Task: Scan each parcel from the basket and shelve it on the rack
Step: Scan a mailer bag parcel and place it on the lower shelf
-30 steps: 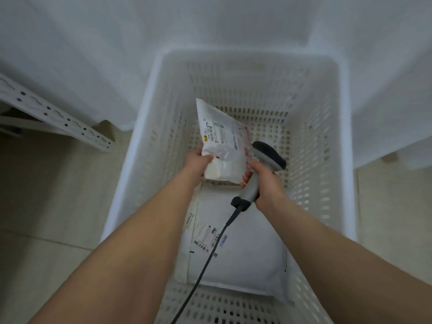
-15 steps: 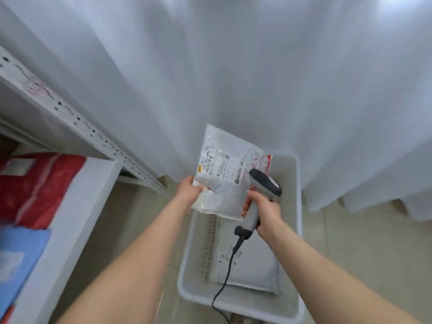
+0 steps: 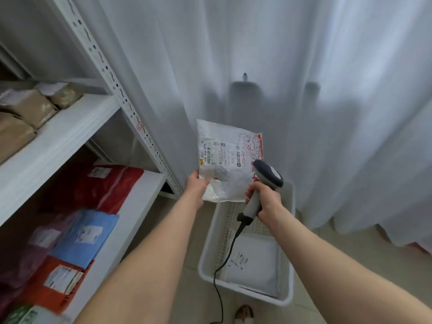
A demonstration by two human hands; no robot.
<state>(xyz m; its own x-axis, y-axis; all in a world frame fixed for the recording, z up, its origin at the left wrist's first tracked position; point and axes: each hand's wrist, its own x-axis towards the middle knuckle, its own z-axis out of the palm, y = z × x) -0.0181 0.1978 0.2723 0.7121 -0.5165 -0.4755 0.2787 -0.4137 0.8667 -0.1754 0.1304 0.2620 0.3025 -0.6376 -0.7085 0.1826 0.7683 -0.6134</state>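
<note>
Left hand (image 3: 196,188) pinches parcel (image 3: 228,160) at its lower-left corner, upright mid-frame above basket (image 3: 286,298), long axis vertical, label toward camera; right hand (image 3: 265,199) grips scanner (image 3: 266,177), head aimed up-left at it.

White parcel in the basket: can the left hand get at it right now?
Probably not yet: the left hand grips the labelled parcel. The white parcel lies uncovered in the basket, only the scanner cable hanging beside it.
</note>
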